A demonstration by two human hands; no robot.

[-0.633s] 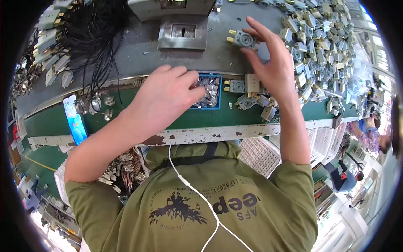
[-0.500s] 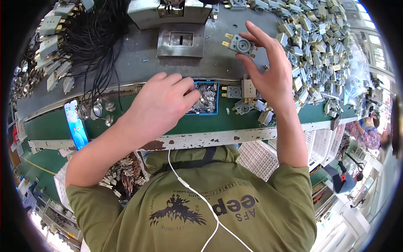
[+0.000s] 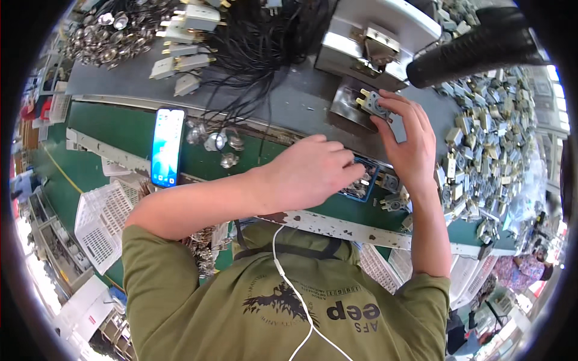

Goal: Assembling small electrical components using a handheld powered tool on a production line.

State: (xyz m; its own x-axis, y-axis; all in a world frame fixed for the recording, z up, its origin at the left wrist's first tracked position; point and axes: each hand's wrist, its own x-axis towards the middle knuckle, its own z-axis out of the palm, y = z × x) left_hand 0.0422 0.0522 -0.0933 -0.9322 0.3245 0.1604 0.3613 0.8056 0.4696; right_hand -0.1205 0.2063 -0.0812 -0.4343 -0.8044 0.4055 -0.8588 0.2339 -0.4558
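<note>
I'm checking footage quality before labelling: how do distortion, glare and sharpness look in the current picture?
Head view: the white bench rail bends, the corners go black; head view, right rim: the background looks partly washed out; head view, left: the smartphone screen glows; head view, right of centre: the gray housing in the right hand shows a clear outline, fine detail too small to tell.

We see a bright scene, with soft, even light on the left hand (image 3: 313, 171) and the right hand (image 3: 410, 137), both only gently shaded. Glare washes out the panes (image 3: 557, 90) at the right rim, and the metal housing (image 3: 343, 49) catches a pale sheen. The phone screen (image 3: 167, 145) glows. We notice the fisheye lens bending the white bench edge (image 3: 325, 227) and the corners sinking into black. The middle looks fairly sharp to us; detail near the rim turns soft.
</note>
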